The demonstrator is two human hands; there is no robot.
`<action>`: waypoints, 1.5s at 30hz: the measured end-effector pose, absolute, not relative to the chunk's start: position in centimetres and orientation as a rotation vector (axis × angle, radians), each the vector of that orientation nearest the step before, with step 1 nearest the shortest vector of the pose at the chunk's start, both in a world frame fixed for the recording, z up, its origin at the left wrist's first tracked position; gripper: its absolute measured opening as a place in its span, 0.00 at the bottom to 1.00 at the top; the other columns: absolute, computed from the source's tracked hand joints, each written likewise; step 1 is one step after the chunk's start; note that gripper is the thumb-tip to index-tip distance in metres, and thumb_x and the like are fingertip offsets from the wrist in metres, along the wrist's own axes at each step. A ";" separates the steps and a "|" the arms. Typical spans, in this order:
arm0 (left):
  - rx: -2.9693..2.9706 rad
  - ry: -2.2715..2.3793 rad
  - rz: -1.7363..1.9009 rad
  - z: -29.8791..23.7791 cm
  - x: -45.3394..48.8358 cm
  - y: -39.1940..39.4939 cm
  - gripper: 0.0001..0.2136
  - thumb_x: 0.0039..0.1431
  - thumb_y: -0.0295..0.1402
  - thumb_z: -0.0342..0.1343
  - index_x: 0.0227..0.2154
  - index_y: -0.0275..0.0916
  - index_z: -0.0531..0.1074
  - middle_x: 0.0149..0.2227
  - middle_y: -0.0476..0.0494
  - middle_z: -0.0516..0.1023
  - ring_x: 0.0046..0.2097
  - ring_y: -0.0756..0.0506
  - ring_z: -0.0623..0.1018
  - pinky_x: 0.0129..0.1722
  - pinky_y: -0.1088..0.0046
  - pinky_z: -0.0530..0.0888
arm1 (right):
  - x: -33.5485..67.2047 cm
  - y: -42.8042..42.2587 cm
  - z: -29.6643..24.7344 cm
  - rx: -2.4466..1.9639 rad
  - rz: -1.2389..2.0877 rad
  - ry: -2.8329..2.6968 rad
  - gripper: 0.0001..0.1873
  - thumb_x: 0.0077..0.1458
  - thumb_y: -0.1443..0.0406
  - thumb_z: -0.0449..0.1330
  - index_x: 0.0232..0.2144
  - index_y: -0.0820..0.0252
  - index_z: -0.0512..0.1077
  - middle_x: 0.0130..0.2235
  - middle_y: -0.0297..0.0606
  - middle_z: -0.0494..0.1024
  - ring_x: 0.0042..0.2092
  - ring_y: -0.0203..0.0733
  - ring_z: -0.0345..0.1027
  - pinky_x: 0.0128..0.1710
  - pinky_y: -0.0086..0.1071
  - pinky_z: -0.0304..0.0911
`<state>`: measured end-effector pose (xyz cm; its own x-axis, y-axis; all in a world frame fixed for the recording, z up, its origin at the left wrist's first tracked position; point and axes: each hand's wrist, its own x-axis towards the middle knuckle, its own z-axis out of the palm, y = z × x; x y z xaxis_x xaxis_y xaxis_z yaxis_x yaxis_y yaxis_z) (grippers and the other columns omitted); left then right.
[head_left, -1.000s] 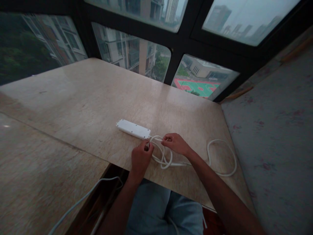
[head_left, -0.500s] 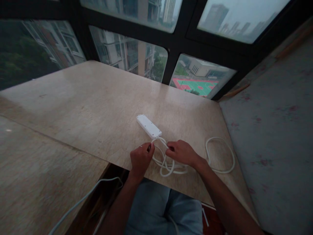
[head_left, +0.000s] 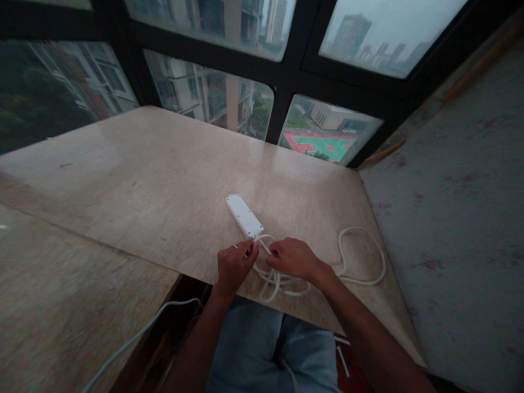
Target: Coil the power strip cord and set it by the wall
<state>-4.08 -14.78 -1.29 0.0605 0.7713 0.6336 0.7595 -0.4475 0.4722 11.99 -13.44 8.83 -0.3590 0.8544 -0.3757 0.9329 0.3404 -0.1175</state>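
Closest, legs in pale blue denim (head_left: 245,344) sit at the front edge of the beige, marble-patterned table (head_left: 164,180). To the left, a thin pale cord (head_left: 139,331) runs over the table and ends at a dark recess. Just inside the front edge, the left hand (head_left: 235,265) pinches a thick white cable (head_left: 277,279) by thumb and fingers; right beside it, the right hand (head_left: 292,257), fingers curled narrow, grips the same cable. Coils hang together below the hands, near that edge, while a wide loop lies to the right, near the floral-papered grey wall (head_left: 458,229), which limits reach on that side. Past the left hand, a long white rectangular plastic strip (head_left: 244,216) lies slantwise, well inside the edges. Beyond, tabletop spreads broadly leftward and back to the black window frame (head_left: 282,103).
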 end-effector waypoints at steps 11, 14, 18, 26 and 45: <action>2.026 1.878 1.326 -1.4 -4.0 -14.8 0.13 0.61 0.38 0.53 0.26 0.37 0.76 0.22 0.47 0.78 0.22 0.51 0.74 0.25 0.77 0.63 | 15.8 -14.3 9.1 1.478 -1.179 2.503 0.12 0.50 0.65 0.54 0.17 0.60 0.61 0.19 0.26 0.56 0.22 0.29 0.50 0.23 0.27 0.42; 2.008 1.870 1.294 -1.4 -3.9 -14.8 0.14 0.61 0.39 0.52 0.27 0.37 0.76 0.22 0.47 0.78 0.22 0.51 0.74 0.25 0.76 0.63 | 16.5 -15.0 9.1 1.331 -1.517 2.449 0.13 0.49 0.66 0.55 0.17 0.59 0.56 0.19 0.25 0.52 0.22 0.28 0.46 0.22 0.26 0.42; 1.968 1.831 1.301 -1.3 -3.9 -14.7 0.14 0.62 0.39 0.52 0.28 0.38 0.77 0.23 0.47 0.79 0.23 0.51 0.74 0.26 0.77 0.63 | 17.2 -15.6 8.5 1.205 -1.736 2.458 0.13 0.51 0.64 0.56 0.18 0.61 0.60 0.20 0.25 0.55 0.23 0.28 0.48 0.23 0.25 0.45; 1.829 1.838 1.288 -0.9 -3.9 -14.3 0.14 0.60 0.40 0.53 0.25 0.37 0.76 0.23 0.46 0.79 0.24 0.50 0.75 0.26 0.77 0.65 | 17.9 -17.4 10.3 1.038 -0.773 2.828 0.14 0.62 0.63 0.52 0.28 0.61 0.73 0.25 0.34 0.70 0.31 0.36 0.61 0.33 0.30 0.52; 1.745 1.537 1.383 -0.2 -4.7 -14.1 0.20 0.55 0.42 0.57 0.13 0.38 0.65 0.15 0.53 0.65 0.19 0.54 0.63 0.22 0.77 0.61 | 13.0 -19.8 9.5 1.057 -0.276 2.889 0.09 0.63 0.70 0.51 0.36 0.62 0.72 0.34 0.41 0.74 0.36 0.42 0.65 0.36 0.35 0.55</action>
